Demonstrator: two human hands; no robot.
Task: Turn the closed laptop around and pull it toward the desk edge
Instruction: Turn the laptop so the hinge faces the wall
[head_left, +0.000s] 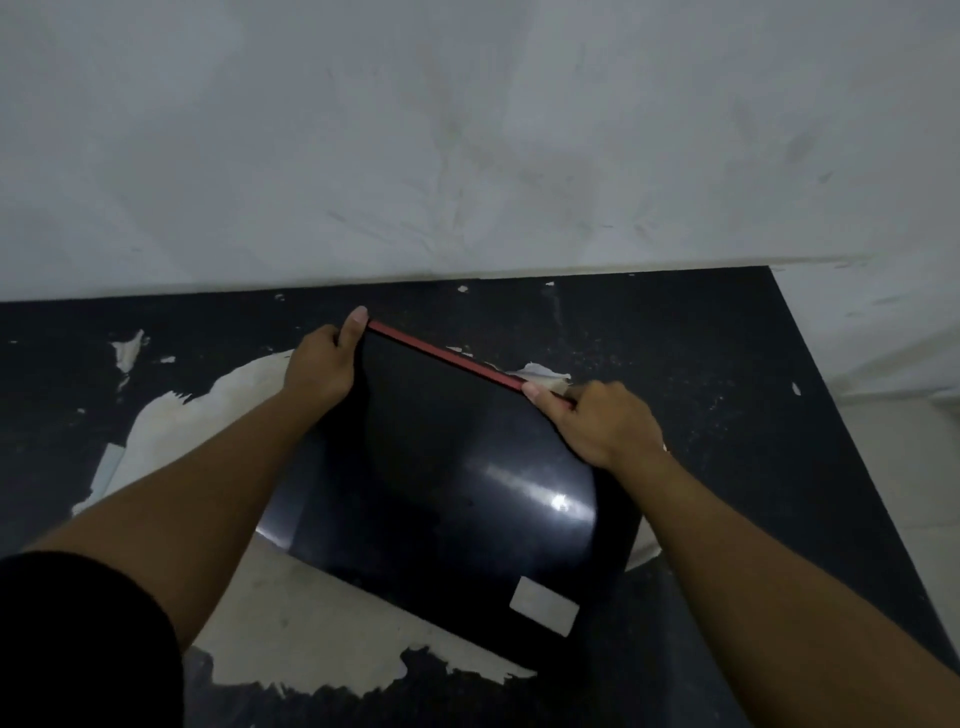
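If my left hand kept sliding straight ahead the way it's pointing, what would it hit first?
Probably the white wall. The left hand grips the laptop at its far corner and points across a short strip of bare black desk; nothing else shows between, though depth is unclear.

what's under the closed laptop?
The laptop lies skewed on the dark desk, over a pale patch where the surface has peeled. That patch shows past its left and near edges; how far it runs beneath is hidden.

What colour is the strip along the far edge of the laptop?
Red, along the black laptop's far edge strip, clearest in the head view.
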